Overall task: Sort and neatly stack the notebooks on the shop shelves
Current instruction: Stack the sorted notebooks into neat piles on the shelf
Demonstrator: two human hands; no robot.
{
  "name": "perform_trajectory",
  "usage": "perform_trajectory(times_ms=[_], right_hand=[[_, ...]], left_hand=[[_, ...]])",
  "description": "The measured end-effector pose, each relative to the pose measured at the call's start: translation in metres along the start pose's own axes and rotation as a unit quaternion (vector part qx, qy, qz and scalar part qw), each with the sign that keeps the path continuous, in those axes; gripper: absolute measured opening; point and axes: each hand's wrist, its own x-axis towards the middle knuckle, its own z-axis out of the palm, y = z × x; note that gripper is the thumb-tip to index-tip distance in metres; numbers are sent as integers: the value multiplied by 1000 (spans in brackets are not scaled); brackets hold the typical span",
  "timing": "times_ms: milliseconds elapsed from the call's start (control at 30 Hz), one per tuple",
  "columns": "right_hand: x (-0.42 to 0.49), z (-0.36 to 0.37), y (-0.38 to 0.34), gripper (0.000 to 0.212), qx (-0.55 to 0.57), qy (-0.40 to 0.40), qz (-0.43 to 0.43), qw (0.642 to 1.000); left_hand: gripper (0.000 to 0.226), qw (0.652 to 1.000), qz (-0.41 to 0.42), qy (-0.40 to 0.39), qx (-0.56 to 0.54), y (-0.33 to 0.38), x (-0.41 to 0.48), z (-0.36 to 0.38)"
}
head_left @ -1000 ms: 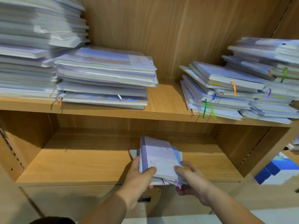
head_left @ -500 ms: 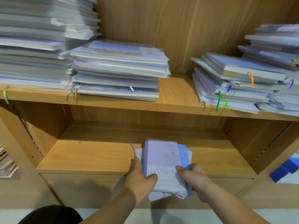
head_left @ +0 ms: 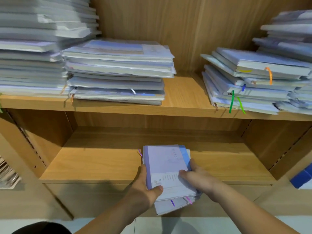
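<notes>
Lilac on top, fanned less than a second ago: squares the notebooks [head_left: 166, 166], drawn back past the lower shelf [head_left: 94, 164] lip. Clamps them between left hand [head_left: 143, 193] and right hand [head_left: 200, 181], fingers [head_left: 184, 173] curled round both long sides. Looks nearly fit to set down as one tidy stack. Beyond the fingers, wood-grain boards [head_left: 152, 120]; above them, upper shelf [head_left: 185, 98] carrying ragged piles [head_left: 118, 73] either side.

The bundle of notebooks [head_left: 163, 164] has been drawn back toward the person, so its near end now hangs past the front edge of the lower shelf [head_left: 94, 166], which it barely reached before. The books also lie squarer (less sticks out at the left), and the view has swung left.
</notes>
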Motion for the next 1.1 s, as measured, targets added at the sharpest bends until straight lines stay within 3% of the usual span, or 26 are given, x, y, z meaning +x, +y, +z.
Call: perform_trajectory(times_ms=[167,300,500,567,667,800,833,867,933,967,1100], right_hand=[[-42,-8,-5,87,4,0,-66,998],[-102,-9,-6,47,9,49,-114,992],[-204,-8,-26,32,4,123,-182,976],[-242,-15,-38,40,-7,129,-186,974],[-299,-38,-59,85,-35,146,-213,965],[-346,-85,-87,98,9,170,-276,946],[-352,-96,-96,103,24,183,-278,943],[-354,-107,-108,95,38,185,-281,941],[-350,-131,-134,51,73,191,-288,936],[-347,-142,-146,41,82,201,-290,932],[-305,-190,-184,76,71,274,-302,910]], left_hand=[[87,998,57,3,12,9,-25,-6],[71,993,115,-11,7,27,-70,-15],[73,982,179,2,57,77,-155,-23],[69,975,196,32,99,102,-181,-27],[66,960,240,80,118,148,-216,-31],[71,937,327,82,95,216,-243,-34],[62,933,338,78,92,235,-242,-31],[47,931,345,74,91,255,-240,-27],[31,926,362,72,78,290,-223,-19],[27,923,369,84,67,305,-209,-15],[28,925,358,124,27,352,-154,3]])
